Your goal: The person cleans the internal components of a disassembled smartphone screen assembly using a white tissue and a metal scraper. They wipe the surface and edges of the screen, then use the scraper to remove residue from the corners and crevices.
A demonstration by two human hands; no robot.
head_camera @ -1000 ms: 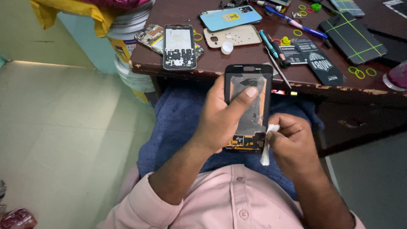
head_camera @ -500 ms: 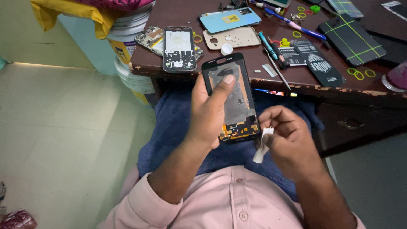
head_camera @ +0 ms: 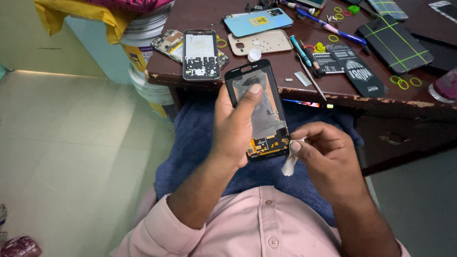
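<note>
Fingers of the left hand (head_camera: 235, 126) wrap an opened phone screen assembly (head_camera: 259, 112), thumb pressed on its bare inner face, holding it over the lap. Beside its lower end, the right hand (head_camera: 328, 159) pinches a small white cloth wad (head_camera: 289, 164). Beyond both hands, the desk (head_camera: 333, 88) carries a phone frame (head_camera: 201, 54), back covers and screwdrivers.

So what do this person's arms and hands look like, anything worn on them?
Both arms come out of a light pink button-up shirt with its sleeves pushed up: the left sleeve bunches near the elbow, so the forearms are bare. The left hand and right hand wear no gloves, and no rings, watch or bracelets show. The fingers have short, plain nails. White buttons run down the shirt front.
</note>
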